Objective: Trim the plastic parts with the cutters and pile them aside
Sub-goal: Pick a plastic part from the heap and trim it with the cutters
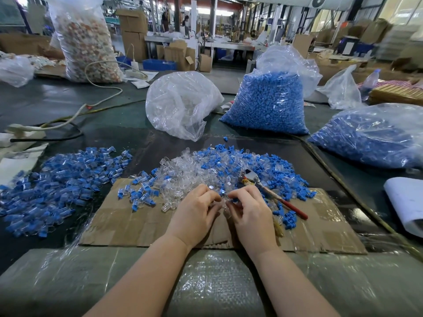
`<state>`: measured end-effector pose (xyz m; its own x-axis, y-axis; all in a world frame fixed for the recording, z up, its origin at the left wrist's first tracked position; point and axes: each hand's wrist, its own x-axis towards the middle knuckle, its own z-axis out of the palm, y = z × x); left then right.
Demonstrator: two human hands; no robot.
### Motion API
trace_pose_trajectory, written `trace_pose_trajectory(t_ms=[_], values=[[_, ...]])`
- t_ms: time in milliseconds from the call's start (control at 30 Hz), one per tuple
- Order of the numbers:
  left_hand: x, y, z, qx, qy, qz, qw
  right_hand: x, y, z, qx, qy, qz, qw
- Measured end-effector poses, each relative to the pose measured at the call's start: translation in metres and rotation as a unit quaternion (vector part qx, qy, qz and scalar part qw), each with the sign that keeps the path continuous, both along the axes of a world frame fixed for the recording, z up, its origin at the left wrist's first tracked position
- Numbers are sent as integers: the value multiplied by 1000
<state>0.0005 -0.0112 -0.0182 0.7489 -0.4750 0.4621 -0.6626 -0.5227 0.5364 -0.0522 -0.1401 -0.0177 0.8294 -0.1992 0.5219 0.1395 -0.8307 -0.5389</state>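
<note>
While both hands meet over the far half of the flattened cardboard sheet (142, 227), the left hand (194, 213) curls its fingers round a small clear plastic part (220, 202) and the right hand (250, 213) pinches a small blue piece (233, 199) against it, fingertips of the two hands almost touching. Just beyond the fingers lies the mixed heap of clear and blue parts (206, 165), which spills over the cardboard's far edge onto the dark table (68, 101). The cutters (272, 194), with red handles, lie untouched just right of the right hand, jaws toward the heap and handles pointing to the near right. A separate pile of assembled blue-and-clear parts (59, 181) spreads to the left, off the cardboard's left edge and well apart from the hands. The near strip of cardboard in front of the wrists is bare, as is its near left corner. Behind the heap stand a bag of clear parts (180, 104) and a tall bag of blue parts (267, 104); a second blue-filled bag (370, 138) lies at the right. A white cable (96, 97) winds across the table at far left.
</note>
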Motion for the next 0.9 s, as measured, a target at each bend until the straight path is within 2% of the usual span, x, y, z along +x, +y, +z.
trace_pose_trajectory(t_ms=[200,633,900], values=[[0,0,-1,-1,0,2,1000,-3,-3,-2,57,-11,5,998],[-1,3,-1,-13,29,-2,999,-5,-2,-4,22,-34,-26,999],[-1,3,0,15,18,-24,999,-5,-1,-4,4,-30,-25,999]])
